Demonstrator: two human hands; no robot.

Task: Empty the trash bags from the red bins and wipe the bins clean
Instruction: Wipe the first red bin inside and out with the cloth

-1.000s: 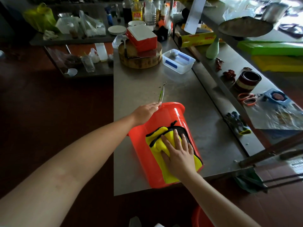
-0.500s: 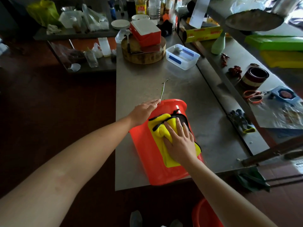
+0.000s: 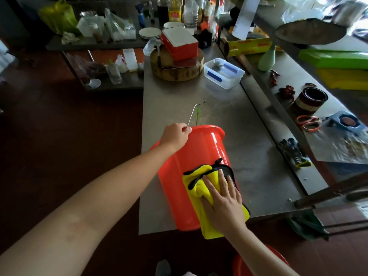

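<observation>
Red bin [image 3: 199,148] lies on its side on the steel table [image 3: 219,108]. Its mouth points away from me and its base sits at the table's near edge. The bin is angled a bit, with the rim end further right than the base.

Left hand [image 3: 175,136] is at the bin's rim on the left side, fingers curled in tight. A thin wire handle [image 3: 192,114] sticks out from right at my fingertips and runs up over the table. I can't tell if I'm gripping the rim edge or pinching the wire, but either way it's the bin I have hold of.

Right hand [image 3: 223,204] is flat, fingers straight and slightly spread. The palm presses a yellow cloth [image 3: 210,173] against the upper side of the bin, near the base end. The cloth has black edging, is bunched under my fingers, and hangs down past the base.

A second red bin [image 3: 239,263] is on the floor below, partly hidden by my right forearm.

At the far end of the table a round wooden chopping block [image 3: 177,72] has a red box with a white lid [image 3: 179,42] on top. A clear plastic container [image 3: 224,73] is just beside the block on the right. On the side counter to the right are orange scissors [image 3: 307,122], a tin [image 3: 310,99] and dark gloves [image 3: 294,152].
</observation>
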